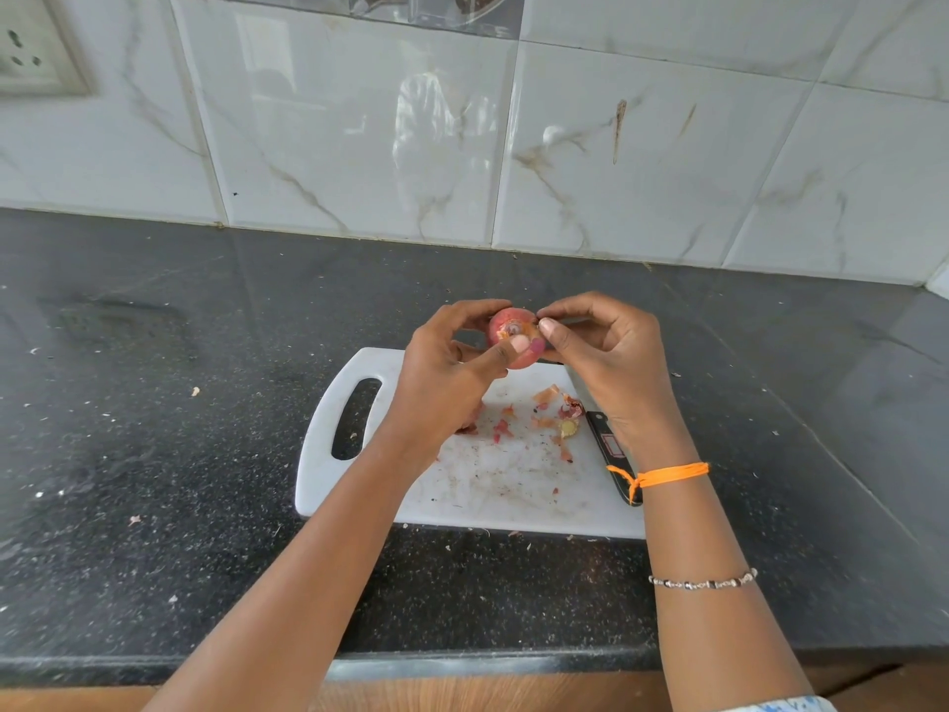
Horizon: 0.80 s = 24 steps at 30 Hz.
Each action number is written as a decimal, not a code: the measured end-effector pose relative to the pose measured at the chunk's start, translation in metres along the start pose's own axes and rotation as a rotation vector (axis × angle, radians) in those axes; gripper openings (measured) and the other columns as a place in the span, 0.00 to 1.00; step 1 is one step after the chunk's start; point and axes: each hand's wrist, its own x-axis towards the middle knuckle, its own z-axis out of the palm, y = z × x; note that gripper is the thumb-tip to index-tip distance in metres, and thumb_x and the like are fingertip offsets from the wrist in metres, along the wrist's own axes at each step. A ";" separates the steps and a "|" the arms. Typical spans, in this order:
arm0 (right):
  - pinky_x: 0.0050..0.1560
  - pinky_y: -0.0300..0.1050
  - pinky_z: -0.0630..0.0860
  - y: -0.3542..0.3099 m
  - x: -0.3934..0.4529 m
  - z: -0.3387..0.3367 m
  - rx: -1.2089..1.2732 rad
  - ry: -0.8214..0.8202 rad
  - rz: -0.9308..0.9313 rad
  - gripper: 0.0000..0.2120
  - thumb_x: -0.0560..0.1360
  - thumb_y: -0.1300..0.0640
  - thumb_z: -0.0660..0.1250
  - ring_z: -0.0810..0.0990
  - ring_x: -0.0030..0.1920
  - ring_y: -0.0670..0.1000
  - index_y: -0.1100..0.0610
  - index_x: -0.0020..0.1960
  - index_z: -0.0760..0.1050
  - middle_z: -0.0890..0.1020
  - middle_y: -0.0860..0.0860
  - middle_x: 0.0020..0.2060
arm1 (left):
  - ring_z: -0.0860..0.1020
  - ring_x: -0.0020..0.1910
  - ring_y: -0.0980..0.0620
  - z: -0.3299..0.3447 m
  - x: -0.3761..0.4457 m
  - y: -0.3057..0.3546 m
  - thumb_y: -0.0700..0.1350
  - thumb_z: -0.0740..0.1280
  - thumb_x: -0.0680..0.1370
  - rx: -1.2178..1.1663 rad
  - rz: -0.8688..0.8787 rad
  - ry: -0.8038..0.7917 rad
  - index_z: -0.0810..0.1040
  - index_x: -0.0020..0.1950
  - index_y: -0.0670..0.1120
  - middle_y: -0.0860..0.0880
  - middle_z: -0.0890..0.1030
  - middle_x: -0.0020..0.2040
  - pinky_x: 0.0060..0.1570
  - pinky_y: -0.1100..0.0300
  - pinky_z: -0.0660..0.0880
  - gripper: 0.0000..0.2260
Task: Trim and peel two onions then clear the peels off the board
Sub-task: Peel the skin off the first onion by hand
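The left hand (452,362) is gripping a small round reddish-pink onion (513,334), fingers curled over its far side and thumb pressing across its near face. The right hand (606,352) is pinching at the onion's right side between thumb and forefinger, its other fingers loosely curled. The onion is being held in the air above the far edge of the white plastic cutting board with a handle slot (359,454), its trimmed end facing the camera, so its axis is running from the wall toward the person. Pinkish-brown onion peels and trimmings (557,418) are lying on the board's far right part. A black-handled knife (611,449) is lying along the board's right edge, partly hidden under the right wrist, handle toward the near edge. The board is sitting near the front edge of the dark speckled stone surface (154,429), which is stretching wide to the left and right of it, with small scraps scattered about.
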 end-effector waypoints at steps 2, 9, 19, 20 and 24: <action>0.45 0.60 0.81 0.000 0.000 0.001 -0.020 0.020 -0.013 0.07 0.71 0.65 0.71 0.85 0.41 0.55 0.53 0.41 0.81 0.85 0.51 0.37 | 0.82 0.43 0.50 0.001 0.000 0.001 0.46 0.73 0.72 -0.002 -0.002 0.008 0.79 0.58 0.48 0.49 0.81 0.51 0.43 0.59 0.80 0.15; 0.42 0.52 0.82 0.001 0.000 0.002 -0.083 0.082 -0.001 0.10 0.72 0.67 0.70 0.84 0.38 0.53 0.54 0.38 0.80 0.83 0.52 0.35 | 0.82 0.45 0.48 0.002 0.000 0.000 0.44 0.73 0.72 -0.035 -0.018 -0.006 0.80 0.57 0.46 0.48 0.81 0.50 0.44 0.57 0.81 0.15; 0.35 0.41 0.79 0.011 0.002 -0.003 -0.355 0.105 0.088 0.06 0.73 0.65 0.69 0.82 0.33 0.51 0.58 0.39 0.77 0.81 0.53 0.33 | 0.81 0.52 0.50 0.003 -0.001 -0.001 0.38 0.66 0.77 -0.144 0.014 -0.135 0.74 0.64 0.45 0.45 0.78 0.59 0.50 0.57 0.80 0.15; 0.35 0.40 0.78 0.012 0.002 -0.003 -0.414 0.079 0.079 0.05 0.73 0.65 0.69 0.82 0.33 0.51 0.58 0.39 0.78 0.81 0.53 0.32 | 0.81 0.52 0.50 0.003 -0.001 -0.001 0.38 0.64 0.78 -0.143 0.013 -0.149 0.73 0.64 0.45 0.45 0.77 0.60 0.50 0.57 0.80 0.14; 0.34 0.32 0.73 0.016 0.001 -0.003 -0.582 -0.029 0.065 0.03 0.72 0.66 0.70 0.79 0.33 0.47 0.60 0.41 0.81 0.80 0.50 0.32 | 0.81 0.54 0.47 0.004 -0.001 -0.003 0.37 0.59 0.81 -0.155 0.006 -0.187 0.71 0.66 0.46 0.45 0.76 0.61 0.50 0.56 0.80 0.14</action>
